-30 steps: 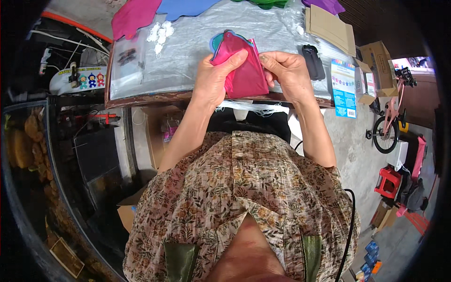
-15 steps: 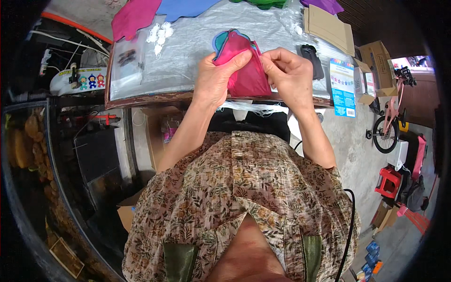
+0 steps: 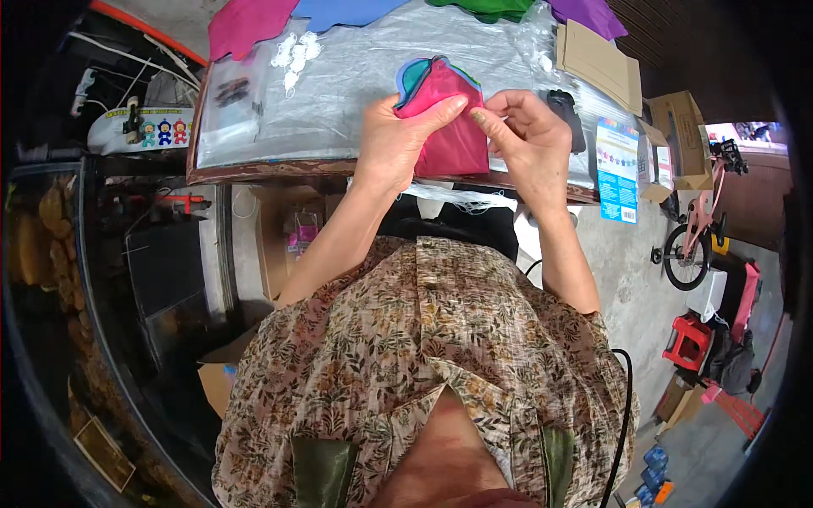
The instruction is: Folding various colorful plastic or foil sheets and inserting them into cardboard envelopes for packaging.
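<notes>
My left hand [image 3: 394, 140] is closed around a bundle of thin fabric pieces, its thumb pressed on the top one. That top magenta fabric piece [image 3: 456, 144] hangs down over the table's near edge; teal fabric [image 3: 412, 78] and blue and green edges show behind it. At the bundle's right edge is my right hand [image 3: 533, 135], thumb and forefinger pinched at the fabric and the other fingers curled. What exactly lies between those fingertips is mostly hidden.
Before me is a table [image 3: 330, 127] under silvery sheeting. On it lie white string bundles [image 3: 296, 59], plastic bags [image 3: 229, 106], brown card sheets [image 3: 597, 63], a black object [image 3: 563, 114] and a blue printed package [image 3: 617, 165]. Coloured fabric [image 3: 347, 10] lines the far side.
The whole view has shifted slightly. My right thumb has slid a little along the fabric's right edge and points more upward. The left hand keeps its hold.
</notes>
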The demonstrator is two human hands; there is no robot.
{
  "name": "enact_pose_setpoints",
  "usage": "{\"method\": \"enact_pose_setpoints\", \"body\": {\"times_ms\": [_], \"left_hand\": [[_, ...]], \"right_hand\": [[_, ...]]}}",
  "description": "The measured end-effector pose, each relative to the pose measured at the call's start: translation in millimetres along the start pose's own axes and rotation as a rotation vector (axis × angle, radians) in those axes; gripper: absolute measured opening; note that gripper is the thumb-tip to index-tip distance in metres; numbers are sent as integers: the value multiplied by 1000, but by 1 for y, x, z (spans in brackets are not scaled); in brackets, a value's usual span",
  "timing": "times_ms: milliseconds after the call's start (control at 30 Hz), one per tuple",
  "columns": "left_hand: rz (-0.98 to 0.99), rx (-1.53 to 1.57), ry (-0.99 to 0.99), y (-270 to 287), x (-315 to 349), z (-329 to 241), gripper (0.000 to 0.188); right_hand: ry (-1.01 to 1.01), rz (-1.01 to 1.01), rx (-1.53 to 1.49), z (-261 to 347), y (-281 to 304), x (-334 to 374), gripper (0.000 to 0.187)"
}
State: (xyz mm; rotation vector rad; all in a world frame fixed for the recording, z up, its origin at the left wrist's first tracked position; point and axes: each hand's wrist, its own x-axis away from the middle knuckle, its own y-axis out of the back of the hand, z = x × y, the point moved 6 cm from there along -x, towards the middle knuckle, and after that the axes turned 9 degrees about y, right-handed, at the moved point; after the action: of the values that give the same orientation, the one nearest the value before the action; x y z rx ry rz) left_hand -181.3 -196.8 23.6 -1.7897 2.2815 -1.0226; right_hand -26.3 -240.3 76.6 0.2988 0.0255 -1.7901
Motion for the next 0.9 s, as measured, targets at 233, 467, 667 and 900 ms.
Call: {"method": "enact_pose_setpoints", "body": {"times_ms": [233,467,667,900], "left_hand": [[9,-24,16,-3,3,-2,24],[28,-60,53,-3,4,-2,25],[65,-93,104,1,0,2,26],[172,-168,123,-7,5,-6,31]], "right_hand": [[-36,62,61,-10,3,0,14],[-81,124,-16,-18,7,-1,14],[-101,185,-104,-25,10,-9,15],[-252,312,-303,-43,11,-17,11]]}}
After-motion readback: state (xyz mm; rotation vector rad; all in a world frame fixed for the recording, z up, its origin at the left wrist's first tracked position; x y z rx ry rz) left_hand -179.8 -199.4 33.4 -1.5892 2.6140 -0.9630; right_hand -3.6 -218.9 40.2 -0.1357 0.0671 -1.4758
